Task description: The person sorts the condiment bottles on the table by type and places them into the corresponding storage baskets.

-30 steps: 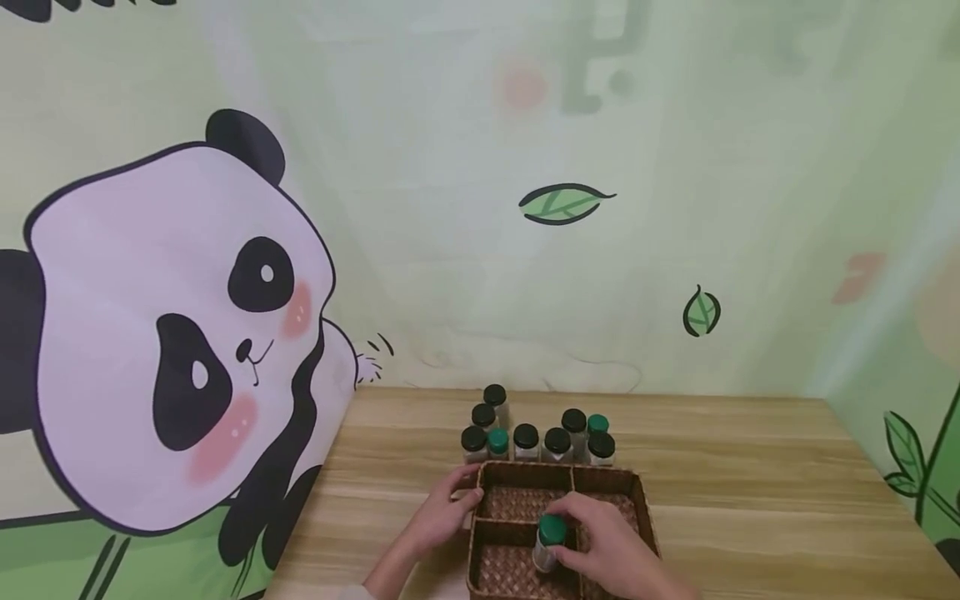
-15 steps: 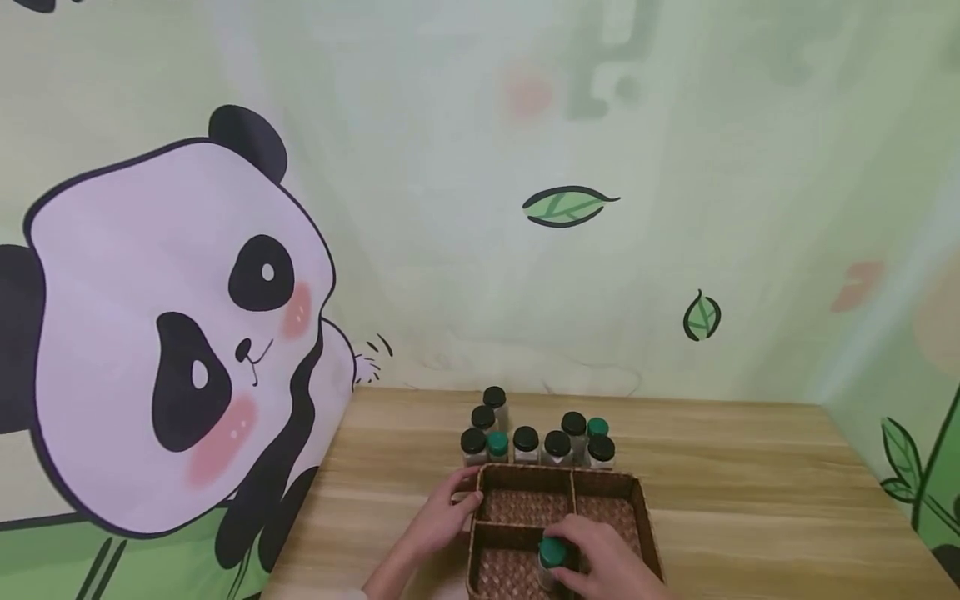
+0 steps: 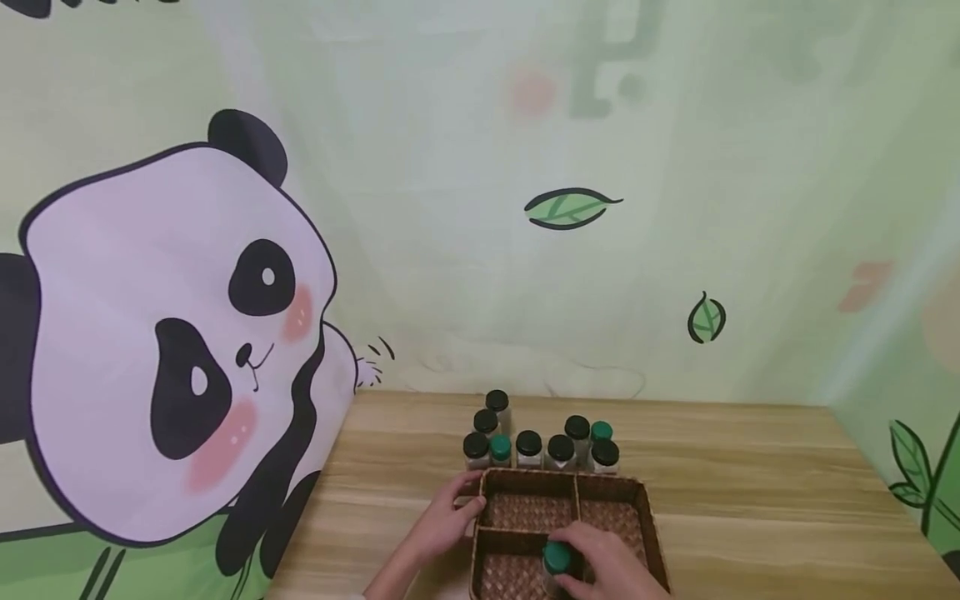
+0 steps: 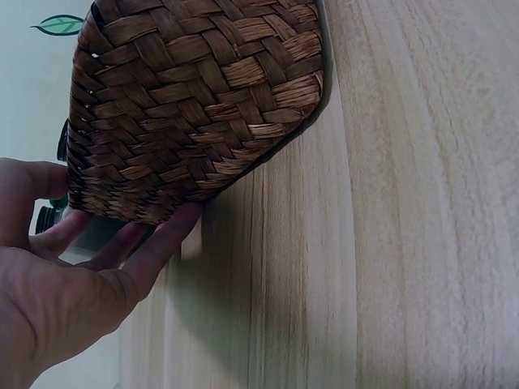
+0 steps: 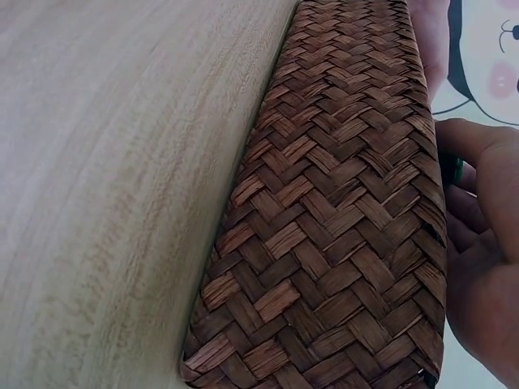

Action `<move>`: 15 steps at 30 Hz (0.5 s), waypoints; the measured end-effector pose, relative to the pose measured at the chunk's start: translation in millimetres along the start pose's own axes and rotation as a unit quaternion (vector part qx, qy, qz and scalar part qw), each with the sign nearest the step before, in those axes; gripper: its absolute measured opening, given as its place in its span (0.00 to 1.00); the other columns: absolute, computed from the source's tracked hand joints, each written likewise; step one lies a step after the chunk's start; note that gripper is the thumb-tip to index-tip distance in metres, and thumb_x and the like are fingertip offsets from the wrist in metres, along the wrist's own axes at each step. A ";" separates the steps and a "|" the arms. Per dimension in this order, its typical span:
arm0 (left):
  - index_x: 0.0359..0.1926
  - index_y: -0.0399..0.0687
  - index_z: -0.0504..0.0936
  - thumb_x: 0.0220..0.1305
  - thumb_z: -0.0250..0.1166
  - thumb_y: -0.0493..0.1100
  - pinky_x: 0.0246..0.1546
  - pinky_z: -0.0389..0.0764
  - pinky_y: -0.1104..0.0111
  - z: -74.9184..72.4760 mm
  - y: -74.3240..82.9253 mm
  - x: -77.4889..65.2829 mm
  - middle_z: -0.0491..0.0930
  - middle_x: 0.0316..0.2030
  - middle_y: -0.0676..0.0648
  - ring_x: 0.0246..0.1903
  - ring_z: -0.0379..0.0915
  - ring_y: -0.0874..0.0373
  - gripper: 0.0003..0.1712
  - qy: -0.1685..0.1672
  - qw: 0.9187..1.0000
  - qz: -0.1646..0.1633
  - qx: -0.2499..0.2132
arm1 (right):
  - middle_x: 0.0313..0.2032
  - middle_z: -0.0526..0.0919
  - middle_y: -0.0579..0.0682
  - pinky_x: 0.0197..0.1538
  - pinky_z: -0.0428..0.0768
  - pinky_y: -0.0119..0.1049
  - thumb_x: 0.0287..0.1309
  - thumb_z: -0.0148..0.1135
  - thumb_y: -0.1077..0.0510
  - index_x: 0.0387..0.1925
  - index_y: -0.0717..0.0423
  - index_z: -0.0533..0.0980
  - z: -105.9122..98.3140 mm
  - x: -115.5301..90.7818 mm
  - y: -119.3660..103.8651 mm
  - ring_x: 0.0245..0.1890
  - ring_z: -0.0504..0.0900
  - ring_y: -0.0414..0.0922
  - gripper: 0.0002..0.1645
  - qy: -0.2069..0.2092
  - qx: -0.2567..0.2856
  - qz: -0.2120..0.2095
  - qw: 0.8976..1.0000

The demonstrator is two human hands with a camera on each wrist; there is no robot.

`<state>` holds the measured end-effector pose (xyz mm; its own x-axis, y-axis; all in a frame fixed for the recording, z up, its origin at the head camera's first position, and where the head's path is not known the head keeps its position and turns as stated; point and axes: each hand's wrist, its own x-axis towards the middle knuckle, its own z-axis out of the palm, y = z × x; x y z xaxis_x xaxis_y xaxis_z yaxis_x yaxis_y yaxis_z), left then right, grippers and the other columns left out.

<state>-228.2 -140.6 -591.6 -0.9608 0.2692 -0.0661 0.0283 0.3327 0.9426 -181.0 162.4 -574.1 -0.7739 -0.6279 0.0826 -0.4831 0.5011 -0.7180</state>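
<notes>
A brown woven basket point(image 3: 570, 479) with divided compartments stands on the table in the head view. My right hand point(image 3: 606, 560) pinches a small clear jar with a green lid point(image 3: 557, 557) by its top. This jar is upright in the near left compartment, beside the divider. At the basket's back left corner, my left hand point(image 3: 441, 523) grips the wall with thumb and fingers. The left wrist view shows those fingers point(image 4: 166, 239) against the weave. In the right wrist view the basket wall hides most of the jar, and the right hand point(image 5: 491, 251) shows above the rim.
Several jars with black lids point(image 3: 528, 443) stand upright behind the basket. Two others have green lids point(image 3: 500, 447). Wood-grain table point(image 3: 765, 500) spreads to both sides. A printed panda wall cloth point(image 3: 442, 250) hangs behind it.
My right hand has lowered the green-lidded jar deeper into the near left compartment. The left hand keeps its place at the basket corner. The head view has shifted slightly.
</notes>
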 end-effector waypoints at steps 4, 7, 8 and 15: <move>0.74 0.35 0.69 0.78 0.60 0.39 0.59 0.79 0.38 1.6 -4.7 -2.9 0.75 0.63 0.28 0.59 0.77 0.30 0.28 0.003 1.000 0.001 -0.005 | 0.47 0.85 0.41 0.47 0.86 0.37 0.66 0.75 0.50 0.56 0.55 0.82 0.2 -0.4 -7.7 0.46 0.82 0.36 0.22 -0.018 0.010 0.034 0.999; 0.74 0.36 0.69 0.78 0.60 0.39 0.56 0.83 0.41 2.1 -6.2 -4.0 0.75 0.63 0.28 0.58 0.78 0.31 0.28 0.007 1.000 -0.002 -0.016 | 0.47 0.84 0.40 0.48 0.85 0.37 0.65 0.75 0.51 0.56 0.54 0.82 -1.2 0.1 -13.5 0.46 0.82 0.35 0.22 -0.024 0.010 0.047 0.999; 0.74 0.36 0.69 0.78 0.60 0.39 0.54 0.84 0.42 2.1 -6.3 -3.9 0.75 0.63 0.28 0.58 0.78 0.31 0.28 0.007 1.000 -0.004 -0.020 | 0.47 0.84 0.40 0.48 0.85 0.37 0.65 0.76 0.52 0.56 0.54 0.81 -1.7 0.2 -15.1 0.46 0.82 0.36 0.21 -0.024 0.011 0.050 0.998; 0.76 0.38 0.66 0.80 0.58 0.40 0.42 0.90 0.48 -1.0 -3.1 1.4 0.70 0.67 0.26 0.62 0.73 0.28 0.29 -0.010 0.997 -0.028 -0.066 | 0.48 0.83 0.43 0.47 0.85 0.38 0.65 0.76 0.53 0.57 0.56 0.81 -3.0 2.1 -15.7 0.47 0.82 0.38 0.23 -0.015 -0.001 0.051 0.999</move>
<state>-229.9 -142.2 -594.3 -0.9542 0.2715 -0.1258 -0.0635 0.2271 0.9718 -176.3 155.0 -560.6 -0.8060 -0.5919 -0.0120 -0.4040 0.5647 -0.7197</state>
